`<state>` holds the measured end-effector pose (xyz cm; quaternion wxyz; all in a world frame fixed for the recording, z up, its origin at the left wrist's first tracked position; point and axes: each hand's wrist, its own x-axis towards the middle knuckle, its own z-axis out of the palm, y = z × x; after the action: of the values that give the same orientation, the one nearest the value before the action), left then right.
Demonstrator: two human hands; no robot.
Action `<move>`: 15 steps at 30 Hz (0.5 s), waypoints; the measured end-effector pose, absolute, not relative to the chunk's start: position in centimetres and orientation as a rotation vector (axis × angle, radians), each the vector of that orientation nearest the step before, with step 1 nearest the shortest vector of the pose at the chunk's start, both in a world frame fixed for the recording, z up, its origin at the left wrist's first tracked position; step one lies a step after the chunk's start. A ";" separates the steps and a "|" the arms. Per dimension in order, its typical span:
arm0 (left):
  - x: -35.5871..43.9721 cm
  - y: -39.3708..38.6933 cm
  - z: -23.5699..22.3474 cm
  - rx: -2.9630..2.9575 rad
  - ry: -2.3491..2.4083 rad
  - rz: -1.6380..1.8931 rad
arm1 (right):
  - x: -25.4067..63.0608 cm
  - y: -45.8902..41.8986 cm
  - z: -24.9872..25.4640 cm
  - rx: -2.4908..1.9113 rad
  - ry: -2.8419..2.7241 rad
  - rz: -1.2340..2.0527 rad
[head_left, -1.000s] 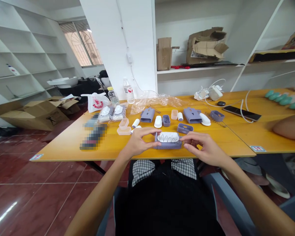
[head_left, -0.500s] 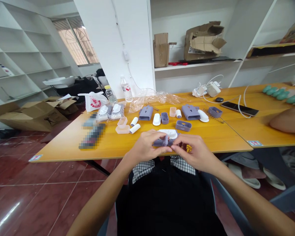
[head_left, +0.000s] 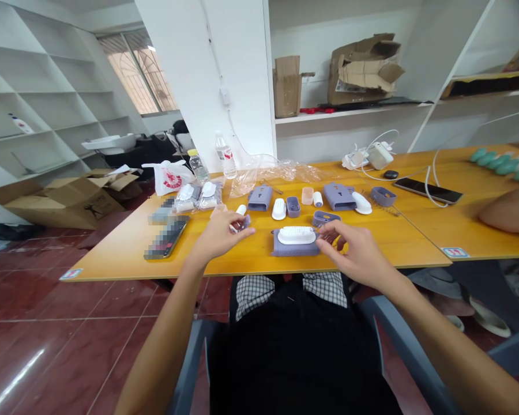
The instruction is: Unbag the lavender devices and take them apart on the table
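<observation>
My left hand [head_left: 220,235] is over the left part of the table, thumb and fingers closed on a small purple plastic part [head_left: 247,221]. White cylinders beside it are partly covered by the fingers. Before me lies a purple housing [head_left: 296,249] with a white ridged oval piece [head_left: 297,234] on top. My right hand [head_left: 350,245] is at the housing's right end, fingers curled, with thin dark lines between them that I cannot make out clearly. Just behind is a purple oval ring-shaped piece [head_left: 326,219].
Behind are more purple housings [head_left: 259,197], a white ridged piece [head_left: 279,209], an open purple cup [head_left: 293,206] and springs. Bagged parts [head_left: 209,196] and a phone [head_left: 168,239] lie left; another phone [head_left: 428,190] and a person's arm [head_left: 510,210] are right.
My hands have parted. The left has moved left with the small purple part, while the right has shifted slightly right. The housing and its white piece now show in full view.
</observation>
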<state>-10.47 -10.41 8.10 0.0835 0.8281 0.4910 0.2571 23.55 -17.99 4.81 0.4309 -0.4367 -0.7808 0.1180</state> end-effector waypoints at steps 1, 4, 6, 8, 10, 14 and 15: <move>-10.3 -10.3 7.8 2.476 1.493 0.717 | 23.2 -18.0 5.0 -1.085 -1.956 0.346; -9.9 -9.9 6.5 2.383 1.502 0.660 | 21.8 -17.1 6.3 -1.034 -1.975 0.470; -10.0 -9.5 5.7 2.299 1.465 0.646 | 20.6 -15.4 7.4 -1.002 -1.971 0.556; -10.2 -9.0 5.1 2.235 1.442 0.614 | 19.2 -13.1 8.5 -1.021 -1.964 0.723; -10.4 -8.6 4.7 2.195 1.457 0.585 | 17.4 -10.5 9.3 -1.063 -1.930 0.955; -10.3 -8.6 4.9 2.305 1.547 0.638 | 13.7 -5.9 9.8 -1.243 -1.981 1.066; -10.3 -8.8 5.1 2.336 1.541 0.658 | 12.9 -5.1 9.7 -1.305 -2.023 1.051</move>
<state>-10.26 -8.82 5.10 0.1331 0.8052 0.5314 0.2268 12.86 -5.05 9.70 0.2546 -0.4803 -0.7449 0.3868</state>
